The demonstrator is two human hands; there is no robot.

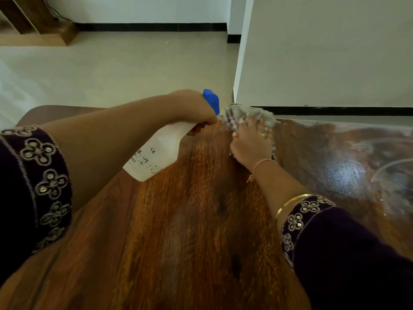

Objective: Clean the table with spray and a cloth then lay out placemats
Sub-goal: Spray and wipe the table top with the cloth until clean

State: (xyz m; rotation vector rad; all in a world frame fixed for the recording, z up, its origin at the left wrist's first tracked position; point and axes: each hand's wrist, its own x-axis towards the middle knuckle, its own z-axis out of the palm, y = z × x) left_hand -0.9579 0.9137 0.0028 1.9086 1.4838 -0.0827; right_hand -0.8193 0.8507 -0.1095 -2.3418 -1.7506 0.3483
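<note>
My left hand (pixel 194 108) grips the neck of a white spray bottle (pixel 156 151) with a blue trigger head (pixel 211 101), held tilted above the brown wooden table (pixel 190 231), nozzle toward the far edge. Just right of it, my right hand (pixel 251 144) presses a grey, blurred cloth (pixel 248 118) onto the table near its far edge, fingers spread over the cloth. Wet, shiny streaks cover the table's right part (pixel 344 175). No placemats are in view.
A white wall corner (pixel 241 63) stands just beyond the table's far edge on the right. Pale tiled floor (pixel 111 68) lies beyond the table. A wooden shelf unit (pixel 33 21) sits at the far left by the wall.
</note>
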